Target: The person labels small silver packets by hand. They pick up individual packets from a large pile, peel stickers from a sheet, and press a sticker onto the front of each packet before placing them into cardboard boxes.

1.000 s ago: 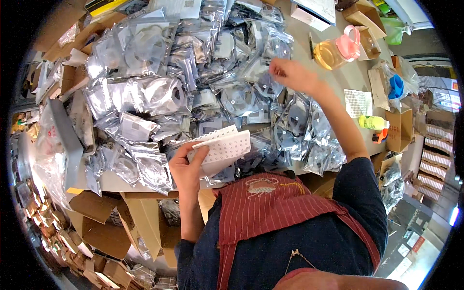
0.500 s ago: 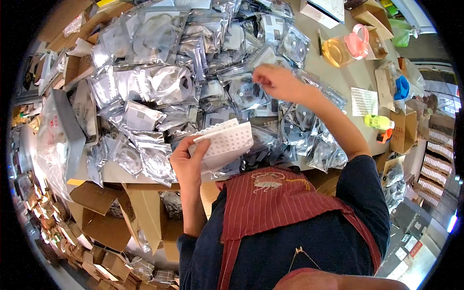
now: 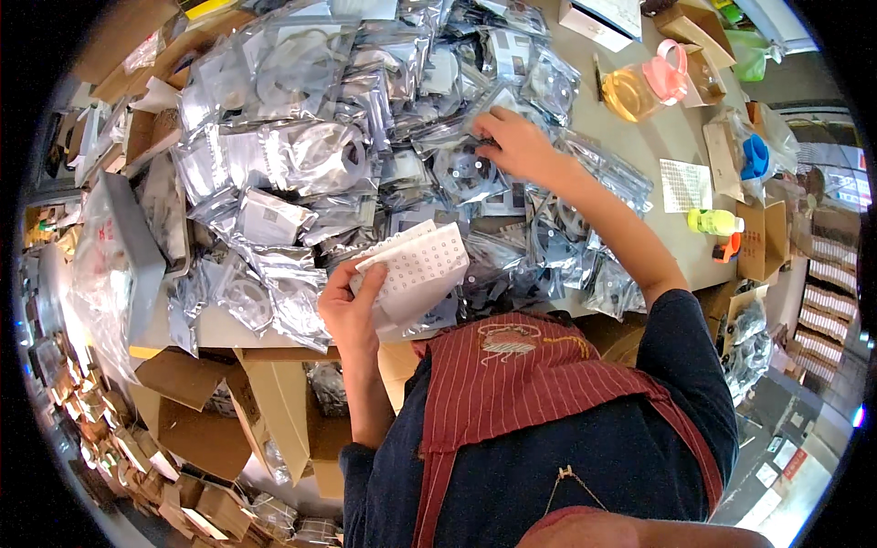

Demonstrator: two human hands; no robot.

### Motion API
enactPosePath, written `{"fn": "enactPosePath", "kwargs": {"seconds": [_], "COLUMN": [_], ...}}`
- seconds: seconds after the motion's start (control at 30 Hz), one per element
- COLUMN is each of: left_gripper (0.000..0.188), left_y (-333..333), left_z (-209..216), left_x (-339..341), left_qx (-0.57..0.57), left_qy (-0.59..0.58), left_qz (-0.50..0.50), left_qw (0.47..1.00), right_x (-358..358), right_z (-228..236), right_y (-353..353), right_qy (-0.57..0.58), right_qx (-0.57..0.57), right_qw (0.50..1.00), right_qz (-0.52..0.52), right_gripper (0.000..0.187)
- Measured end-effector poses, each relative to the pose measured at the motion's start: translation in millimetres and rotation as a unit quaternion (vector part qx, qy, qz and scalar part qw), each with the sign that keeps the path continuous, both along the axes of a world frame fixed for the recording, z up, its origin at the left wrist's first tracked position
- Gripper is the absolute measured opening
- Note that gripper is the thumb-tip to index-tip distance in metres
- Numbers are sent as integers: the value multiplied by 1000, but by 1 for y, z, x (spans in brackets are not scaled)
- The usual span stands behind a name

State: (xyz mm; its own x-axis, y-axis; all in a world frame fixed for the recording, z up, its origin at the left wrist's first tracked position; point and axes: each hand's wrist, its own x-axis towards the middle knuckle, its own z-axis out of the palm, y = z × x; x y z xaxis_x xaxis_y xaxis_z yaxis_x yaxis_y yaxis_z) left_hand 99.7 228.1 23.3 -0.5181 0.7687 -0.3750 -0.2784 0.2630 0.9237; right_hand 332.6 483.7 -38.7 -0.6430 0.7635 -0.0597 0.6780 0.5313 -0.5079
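Note:
My left hand [image 3: 352, 297] is closed on folded white sticker sheets [image 3: 416, 265] printed with rows of small marks, thumb on top, over the table's near edge. My right hand [image 3: 512, 142] reaches over the heap, fingers bent and tips apart. Its fingertips are at a shiny clear-and-silver bag [image 3: 468, 173] with a round reel inside; whether they press on it is hard to see. Small pale dots show on that bag. Many similar bags [image 3: 315, 155] lie piled around both hands, some with white labels.
On the right stand a pink-lidded jug [image 3: 644, 87] of yellow liquid, another marked sheet [image 3: 685, 186], a yellow-green bottle [image 3: 715, 222] and a blue tape roll [image 3: 755, 157]. A grey bin [image 3: 137, 247] is at left. Open cardboard boxes [image 3: 206, 429] sit below the near edge.
My right hand has shifted slightly left and up, and its fingers have spread from a tighter curl. The sheets in my left hand have tilted a little and moved slightly left.

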Motion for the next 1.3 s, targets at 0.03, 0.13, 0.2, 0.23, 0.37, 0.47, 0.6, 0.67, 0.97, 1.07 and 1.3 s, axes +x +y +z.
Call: {"fn": "enactPosePath", "kwargs": {"seconds": [0.03,0.13,0.2,0.23,0.37,0.47,0.6,0.67,0.97,1.07,1.3], "left_gripper": [21,21,21,21,20,19,18,16,15,17,19], "left_y": [3,6,8,8,6,3,1,1,-14,-20,-20], "left_z": [1,2,4,5,2,0,-1,3,13,17,18], "left_x": [1,2,2,5,5,8,11,16,21,22,36], "left_qx": [3,13,25,32,69,87,104,99,127,133,135], "left_qy": [-5,-7,0,5,10,5,9,13,28,20,14], "left_qz": [3,-8,-11,-8,5,21,9,-7,16,31,26], "left_qw": [1000,1000,1000,999,998,996,995,995,991,990,990], "right_x": [-1,-8,-13,-15,-21,-25,-21,-21,5,22,50], "right_z": [-1,3,10,13,27,24,26,12,51,69,-11], "right_y": [4,13,10,9,-12,-25,-41,-57,-72,-74,-33], "right_qy": [5,-32,-79,-101,-236,-289,-228,-215,135,213,-107], "right_qx": [40,81,106,118,152,153,184,203,79,159,144], "right_qw": [999,990,983,979,950,935,939,933,979,964,979], "right_qz": [30,110,127,133,137,139,180,203,130,10,-95], "right_gripper": [46,72,83,89,118,134,127,113,61,64,80]}}
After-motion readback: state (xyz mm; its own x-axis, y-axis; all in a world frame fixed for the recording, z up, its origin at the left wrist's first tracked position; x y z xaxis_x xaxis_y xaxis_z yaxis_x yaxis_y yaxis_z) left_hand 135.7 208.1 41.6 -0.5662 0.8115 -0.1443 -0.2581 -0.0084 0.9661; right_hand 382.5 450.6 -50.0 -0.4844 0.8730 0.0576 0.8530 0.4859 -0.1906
